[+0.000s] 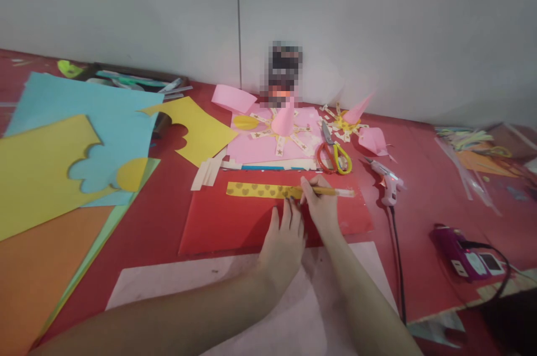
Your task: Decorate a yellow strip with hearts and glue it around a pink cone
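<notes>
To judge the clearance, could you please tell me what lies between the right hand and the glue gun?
In the head view: the rear of the yellow pen or pencil in the right hand, the red sheet under it, then red tabletop.

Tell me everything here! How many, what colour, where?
table: one, red, underneath
red sheet: one, red, centre
patterned strip: one, yellow, on red sheet
pen: one, golden, centre
scissors: one, red-yellow handles, back
glue gun: one, pink, right
cones: two, pink, back
starry strips: several, cream, around cones
paper sheets: several, blue, yellow, orange, green, left
pale sheet: one, pinkish, front
tray: one, dark, back left
electrical device: one, purple, right
scraps: many, mixed colours, right
left hand: one, by patterned strip
right hand: one, on pen
</notes>
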Available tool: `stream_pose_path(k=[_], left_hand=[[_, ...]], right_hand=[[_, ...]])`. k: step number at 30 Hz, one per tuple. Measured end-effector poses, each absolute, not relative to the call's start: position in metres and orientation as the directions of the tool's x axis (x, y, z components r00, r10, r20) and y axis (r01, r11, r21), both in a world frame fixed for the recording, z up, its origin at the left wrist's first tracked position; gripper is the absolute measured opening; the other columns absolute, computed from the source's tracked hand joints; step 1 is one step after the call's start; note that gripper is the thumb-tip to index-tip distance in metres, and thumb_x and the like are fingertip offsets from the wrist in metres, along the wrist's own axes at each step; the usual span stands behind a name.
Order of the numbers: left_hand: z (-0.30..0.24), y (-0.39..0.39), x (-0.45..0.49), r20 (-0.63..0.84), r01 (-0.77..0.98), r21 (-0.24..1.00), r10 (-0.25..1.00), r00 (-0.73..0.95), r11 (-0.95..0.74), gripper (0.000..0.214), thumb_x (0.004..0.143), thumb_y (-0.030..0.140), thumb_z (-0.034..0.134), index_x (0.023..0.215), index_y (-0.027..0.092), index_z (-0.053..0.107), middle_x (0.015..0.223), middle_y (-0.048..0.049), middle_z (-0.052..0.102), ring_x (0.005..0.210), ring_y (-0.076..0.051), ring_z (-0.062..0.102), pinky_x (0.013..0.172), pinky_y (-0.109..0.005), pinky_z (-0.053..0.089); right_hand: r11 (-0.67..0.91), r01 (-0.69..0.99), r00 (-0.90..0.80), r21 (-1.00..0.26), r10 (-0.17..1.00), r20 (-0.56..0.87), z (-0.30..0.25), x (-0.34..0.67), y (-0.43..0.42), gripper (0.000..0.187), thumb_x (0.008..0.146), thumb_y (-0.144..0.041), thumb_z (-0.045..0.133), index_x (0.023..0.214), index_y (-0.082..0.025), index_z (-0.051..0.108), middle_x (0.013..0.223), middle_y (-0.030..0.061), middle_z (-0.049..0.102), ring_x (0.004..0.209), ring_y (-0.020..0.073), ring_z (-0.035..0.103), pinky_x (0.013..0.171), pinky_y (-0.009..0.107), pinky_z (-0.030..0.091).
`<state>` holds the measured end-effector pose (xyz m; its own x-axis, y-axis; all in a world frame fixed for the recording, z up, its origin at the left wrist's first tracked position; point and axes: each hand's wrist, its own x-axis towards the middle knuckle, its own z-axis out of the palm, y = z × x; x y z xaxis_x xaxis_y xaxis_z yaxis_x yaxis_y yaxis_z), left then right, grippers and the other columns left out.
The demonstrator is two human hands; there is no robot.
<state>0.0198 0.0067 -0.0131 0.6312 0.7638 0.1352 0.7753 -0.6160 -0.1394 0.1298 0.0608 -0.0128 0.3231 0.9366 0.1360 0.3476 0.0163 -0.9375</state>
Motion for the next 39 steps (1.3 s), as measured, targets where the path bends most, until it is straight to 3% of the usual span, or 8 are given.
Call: stream_pose_path(k=[17, 25, 39], left_hand=[[-0.0116, 0.0069, 0.0195, 0.141, 0.781, -0.112, 0.769, 0.624, -0.614, 0.042, 0.084, 0.023, 0.035, 0.121, 0.01, 0.05, 0.126, -0.0156, 0.05, 0.12, -0.031, 0.04, 0.094, -0.046, 0.038], [-0.0122, 0.0073, 0.0196, 0.145, 0.783, -0.13, 0.77, 0.622, -0.608, 0.042, 0.085, 0.023, 0.033, 0.118, 0.007, 0.052, 0.124, -0.0168, 0.051, 0.119, -0.03, 0.041, 0.094, -0.046, 0.039], [-0.0118, 0.0074, 0.0189, 0.138, 0.777, -0.111, 0.765, 0.629, -0.619, 0.041, 0.084, 0.022, 0.035, 0.119, 0.009, 0.052, 0.125, -0.0163, 0.051, 0.12, -0.031, 0.04, 0.094, -0.047, 0.038]], right_hand=[[-0.024, 0.362, 0.362, -0.932, 0.925, 0.117, -0.014, 0.1295, 0.0603, 0.031, 0.078, -0.035, 0.05, 0.055, -0.021, 0.035, 0.039, -0.0092, 0.037, 0.037, 0.0075, 0.037, 0.045, 0.021, 0.035], [-0.035, 0.28, 0.334, -0.959, 0.94, 0.063, -0.0101, 0.1301, 0.0607, 0.03, 0.078, -0.039, 0.053, 0.058, -0.021, 0.041, 0.043, -0.0069, 0.048, 0.042, 0.009, 0.046, 0.051, 0.022, 0.038], [-0.023, 0.324, 0.292, -0.946, 0.953, 0.077, -0.0127, 0.1305, 0.0614, 0.03, 0.078, -0.039, 0.052, 0.058, -0.021, 0.04, 0.042, -0.0077, 0.045, 0.041, 0.0089, 0.045, 0.05, 0.022, 0.038]])
